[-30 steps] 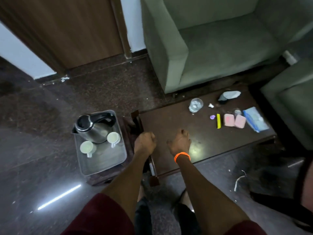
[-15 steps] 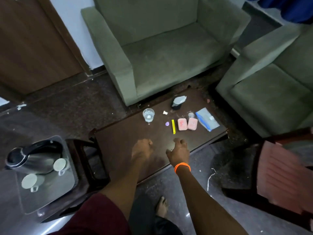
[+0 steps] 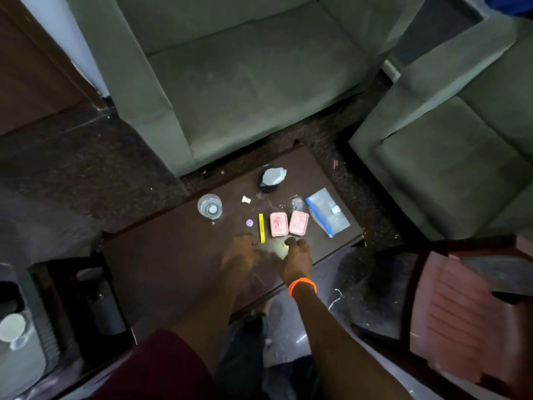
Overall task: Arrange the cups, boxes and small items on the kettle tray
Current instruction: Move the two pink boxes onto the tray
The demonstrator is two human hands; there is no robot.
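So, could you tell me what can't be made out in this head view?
- Left hand: motion-blurred, so its grip is unclear.
- Kettle tray: cut off by the left edge; only one cup shows.
- Pink boxes: labels too small to read.
- Dark cup: contents hidden by its peeled lid.

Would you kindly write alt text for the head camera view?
Both bare hands, left hand and right hand, reach over a dark wooden coffee table toward two pink rectangular boxes, a yellow stick and a clear drinking glass. Green armchairs stand behind.
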